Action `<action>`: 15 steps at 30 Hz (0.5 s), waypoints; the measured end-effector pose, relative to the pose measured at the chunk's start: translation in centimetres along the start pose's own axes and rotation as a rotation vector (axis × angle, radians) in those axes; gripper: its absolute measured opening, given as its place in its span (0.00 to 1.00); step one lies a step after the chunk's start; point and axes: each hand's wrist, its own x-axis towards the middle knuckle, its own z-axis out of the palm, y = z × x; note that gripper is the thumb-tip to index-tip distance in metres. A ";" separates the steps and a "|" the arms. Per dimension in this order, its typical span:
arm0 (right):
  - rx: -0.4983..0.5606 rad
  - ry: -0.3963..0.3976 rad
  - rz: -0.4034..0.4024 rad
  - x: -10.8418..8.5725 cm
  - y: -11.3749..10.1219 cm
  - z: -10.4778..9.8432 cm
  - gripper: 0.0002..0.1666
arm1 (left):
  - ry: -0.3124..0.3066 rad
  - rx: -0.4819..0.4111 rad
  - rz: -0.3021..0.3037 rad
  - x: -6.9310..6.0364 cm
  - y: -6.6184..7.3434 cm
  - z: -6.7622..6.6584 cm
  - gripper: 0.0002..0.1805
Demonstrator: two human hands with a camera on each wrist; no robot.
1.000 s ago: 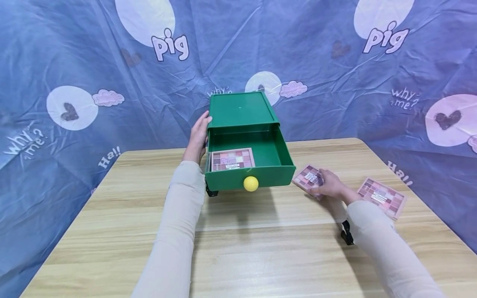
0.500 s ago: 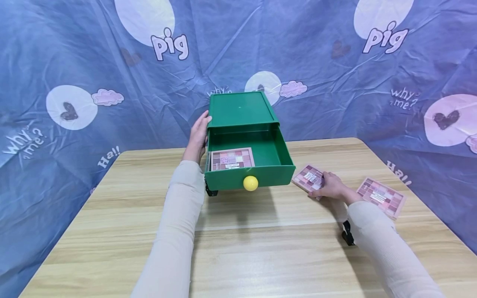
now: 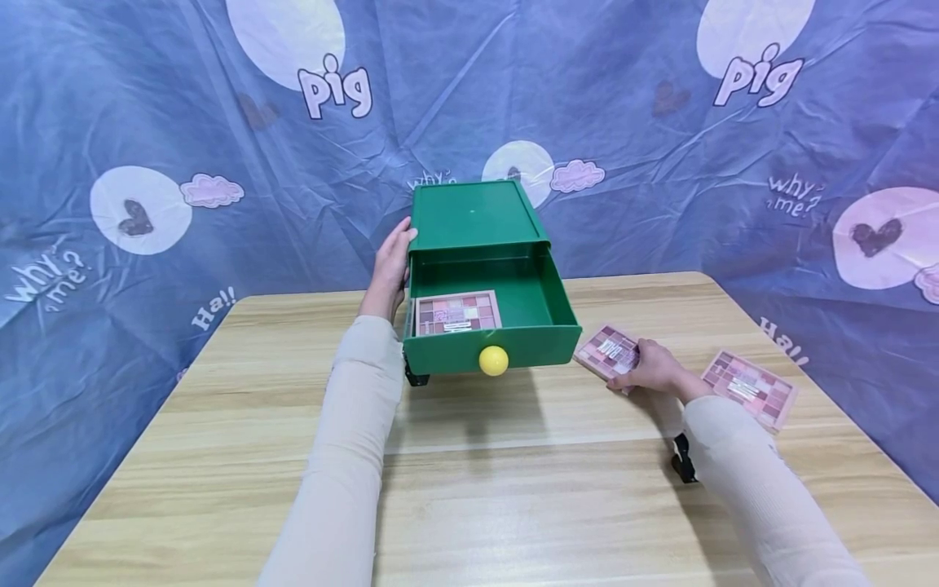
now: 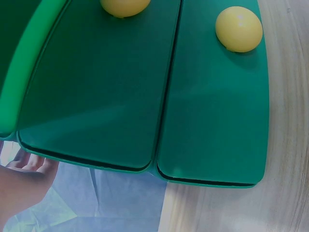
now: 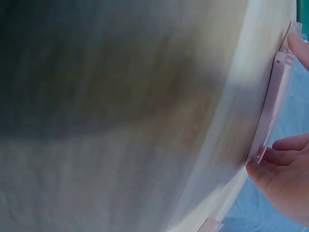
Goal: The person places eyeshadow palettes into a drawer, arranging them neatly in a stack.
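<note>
A green drawer cabinet stands at the table's back with its top drawer pulled out; a pink makeup palette lies in the drawer's left part. My left hand rests on the cabinet's left side, seen low at the left in the left wrist view. Right of the drawer, my right hand grips a second palette by its edges, thumb on one side and fingers on the other. That palette lies on the table in the right wrist view.
A third palette lies on the wooden table to the right of my right hand. Two lower drawers with yellow knobs are closed. A blue printed cloth hangs behind the table.
The right hand's fingers have shifted slightly on the palette's edge since a second ago. The left hand and the drawer have stayed in place.
</note>
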 end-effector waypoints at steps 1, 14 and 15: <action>0.002 0.002 0.001 0.0 0.0 0.0 0.55 | 0.000 -0.003 0.001 0.0 0.0 0.0 0.26; 0.004 0.034 0.000 -0.3 -0.1 -0.3 0.56 | -0.017 -0.022 0.004 -0.1 0.0 0.0 0.26; 0.005 0.033 0.000 -0.3 -0.2 -0.4 0.56 | -0.017 -0.018 0.003 -0.1 0.0 0.0 0.26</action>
